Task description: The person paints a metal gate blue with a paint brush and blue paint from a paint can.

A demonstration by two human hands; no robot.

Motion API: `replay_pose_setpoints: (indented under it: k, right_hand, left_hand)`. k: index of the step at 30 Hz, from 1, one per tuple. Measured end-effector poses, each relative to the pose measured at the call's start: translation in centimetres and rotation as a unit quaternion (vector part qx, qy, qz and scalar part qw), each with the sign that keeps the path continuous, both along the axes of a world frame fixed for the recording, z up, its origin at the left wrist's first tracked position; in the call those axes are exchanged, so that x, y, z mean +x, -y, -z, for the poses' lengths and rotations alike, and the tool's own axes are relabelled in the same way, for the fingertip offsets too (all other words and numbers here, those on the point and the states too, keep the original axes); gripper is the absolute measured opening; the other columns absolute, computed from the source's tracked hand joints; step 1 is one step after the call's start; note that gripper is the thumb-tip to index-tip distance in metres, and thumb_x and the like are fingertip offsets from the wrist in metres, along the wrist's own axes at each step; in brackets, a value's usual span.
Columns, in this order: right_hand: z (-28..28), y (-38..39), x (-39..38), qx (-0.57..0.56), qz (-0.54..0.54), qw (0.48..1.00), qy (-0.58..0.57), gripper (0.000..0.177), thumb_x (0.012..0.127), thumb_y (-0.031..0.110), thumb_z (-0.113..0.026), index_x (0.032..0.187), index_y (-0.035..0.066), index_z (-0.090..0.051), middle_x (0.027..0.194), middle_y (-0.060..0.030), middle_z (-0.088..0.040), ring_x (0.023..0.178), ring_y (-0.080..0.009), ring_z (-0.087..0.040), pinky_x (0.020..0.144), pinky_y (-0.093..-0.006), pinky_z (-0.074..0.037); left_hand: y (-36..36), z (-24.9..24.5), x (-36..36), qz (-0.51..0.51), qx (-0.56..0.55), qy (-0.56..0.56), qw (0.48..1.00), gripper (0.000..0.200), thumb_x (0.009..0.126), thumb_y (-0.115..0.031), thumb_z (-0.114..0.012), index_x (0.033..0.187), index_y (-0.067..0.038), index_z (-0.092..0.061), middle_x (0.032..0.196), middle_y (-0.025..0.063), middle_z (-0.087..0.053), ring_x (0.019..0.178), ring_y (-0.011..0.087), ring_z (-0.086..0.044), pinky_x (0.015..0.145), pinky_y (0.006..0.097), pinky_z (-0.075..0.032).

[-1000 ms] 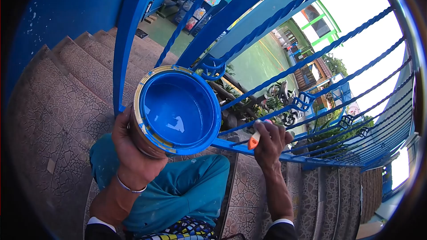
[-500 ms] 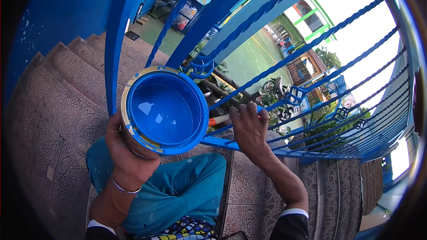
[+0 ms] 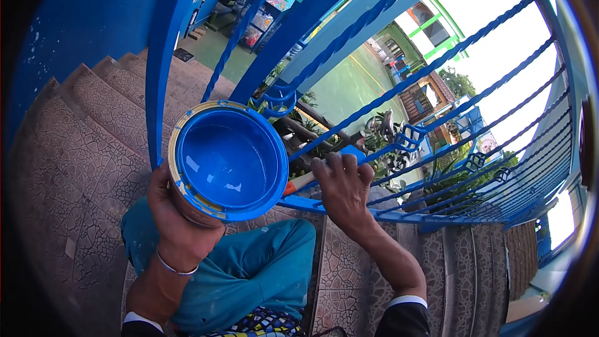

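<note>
My left hand (image 3: 182, 228) is wrapped around the lower side of a paint can (image 3: 176, 178), tilted so its open mouth faces me. Glossy blue paint (image 3: 228, 150) fills part of the can, and dried yellow and blue smears mark the rim. Just right of the can, my right hand (image 3: 344, 192) is closed on a paintbrush (image 3: 304, 180). Its pale handle with an orange end points toward the can. Beyond my knuckles shows its blue-coated head, close to the twisted bars of the blue railing (image 3: 387, 97).
Patterned stone steps (image 3: 93, 143) run down on the left and continue below the railing. A blue wall (image 3: 93, 19) rises at upper left. My bent leg in teal trousers (image 3: 249, 268) is under the can. Potted plants (image 3: 387, 131) stand beyond the bars.
My right hand has shifted slightly left and down with the paintbrush, and more of its blue head shows. The can sits slightly further left and lower in view.
</note>
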State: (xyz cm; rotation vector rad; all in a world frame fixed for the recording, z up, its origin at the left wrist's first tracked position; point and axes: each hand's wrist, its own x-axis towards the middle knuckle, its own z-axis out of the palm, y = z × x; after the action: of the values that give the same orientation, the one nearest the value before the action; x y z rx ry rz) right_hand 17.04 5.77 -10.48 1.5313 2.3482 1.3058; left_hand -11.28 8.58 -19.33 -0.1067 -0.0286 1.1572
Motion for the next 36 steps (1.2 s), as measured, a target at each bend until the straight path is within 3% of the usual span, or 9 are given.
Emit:
replay_pose_setpoints:
  k: [4,11,16,19,23,27,31,35,36]
  right_hand:
    - [2.9,-0.5,2.4,-0.063,0.099,0.991,0.072,0.012,0.084,0.019,-0.065,0.092,0.01,-0.068,0.095,-0.0082,-0.06,0.108,-0.0278,-0.055,0.094,-0.0448,-0.036]
    - [8.5,1.9,1.3,-0.216,0.062,0.974,-0.027,0.021,0.083,0.016,-0.067,0.102,0.012,-0.071,0.094,-0.0057,-0.061,0.106,-0.0253,-0.056,0.09,-0.0462,-0.036]
    - [3.8,0.1,0.3,-0.051,0.023,0.997,-0.044,0.02,0.087,0.017,-0.066,0.106,0.013,-0.072,0.097,-0.0053,-0.061,0.106,-0.0248,-0.057,0.094,-0.0441,-0.033]
    - [4.6,-1.1,1.8,-0.058,0.099,0.993,0.013,0.021,0.085,0.017,-0.067,0.105,0.014,-0.072,0.099,-0.0051,-0.062,0.106,-0.025,-0.056,0.09,-0.0467,-0.034]
    - [9.1,-0.3,2.5,-0.105,0.111,0.987,0.047,0.013,0.086,0.02,-0.066,0.092,0.01,-0.072,0.093,-0.0084,-0.06,0.109,-0.0275,-0.056,0.097,-0.0451,-0.034]
    - [12.0,1.5,1.8,-0.232,0.068,0.969,-0.056,0.016,0.087,0.019,-0.065,0.096,0.01,-0.074,0.093,-0.0091,-0.061,0.107,-0.0289,-0.056,0.098,-0.0455,-0.036]
    - [10.5,2.0,1.3,-0.133,0.005,0.984,-0.116,0.016,0.089,0.018,-0.065,0.102,0.01,-0.071,0.097,-0.0054,-0.061,0.112,-0.0265,-0.057,0.097,-0.046,-0.036]
    - [10.0,0.4,2.4,-0.077,0.076,0.991,-0.074,0.018,0.087,0.019,-0.066,0.102,0.011,-0.071,0.101,-0.0045,-0.062,0.112,-0.0243,-0.057,0.098,-0.0456,-0.033]
    - [11.1,0.3,2.8,-0.074,0.085,0.992,-0.056,0.013,0.086,0.021,-0.066,0.093,0.011,-0.072,0.098,-0.0048,-0.063,0.111,-0.0254,-0.057,0.1,-0.0447,-0.032]
  left_hand:
    - [0.1,-0.4,0.1,-0.001,0.0,0.006,1.0,0.052,0.104,-0.049,-0.057,0.14,-0.013,-0.068,0.14,0.0096,-0.072,0.13,0.0292,-0.069,0.111,0.0507,-0.058]
    - [0.2,0.0,-0.2,-0.005,-0.002,0.009,1.0,0.051,0.105,-0.049,-0.057,0.139,-0.013,-0.069,0.14,0.0095,-0.072,0.13,0.0288,-0.069,0.11,0.0497,-0.058]
    - [0.1,-0.2,-0.1,0.003,0.0,0.009,1.0,0.052,0.105,-0.049,-0.057,0.14,-0.012,-0.069,0.141,0.0107,-0.072,0.13,0.0299,-0.069,0.111,0.0507,-0.058]
    - [0.1,-0.2,0.1,0.005,0.001,0.004,1.0,0.052,0.104,-0.048,-0.057,0.14,-0.011,-0.068,0.141,0.0114,-0.071,0.13,0.0302,-0.069,0.111,0.0512,-0.058]
    - [0.2,0.0,0.2,-0.003,-0.003,0.005,1.0,0.053,0.104,-0.048,-0.057,0.14,-0.011,-0.068,0.141,0.0117,-0.071,0.13,0.0302,-0.069,0.111,0.0517,-0.058]
    - [0.2,0.4,0.1,0.002,-0.017,0.0,1.0,0.054,0.105,-0.05,-0.056,0.141,-0.011,-0.067,0.142,0.0114,-0.071,0.131,0.0302,-0.068,0.111,0.0527,-0.057]
    - [-0.1,1.2,0.2,0.0,-0.064,0.011,0.998,0.089,0.102,-0.08,-0.039,0.161,-0.015,-0.046,0.154,0.0226,-0.057,0.135,0.0452,-0.062,0.105,0.0719,-0.052]
    - [0.5,-0.9,0.8,0.028,0.011,-0.076,0.997,0.096,0.102,-0.08,-0.041,0.16,-0.004,-0.045,0.15,0.0255,-0.059,0.132,0.0444,-0.063,0.107,0.0641,-0.054]
    - [0.5,-0.4,0.7,0.021,0.043,-0.071,0.996,0.097,0.102,-0.079,-0.043,0.159,0.0,-0.045,0.148,0.0249,-0.06,0.135,0.0444,-0.061,0.11,0.0629,-0.053]
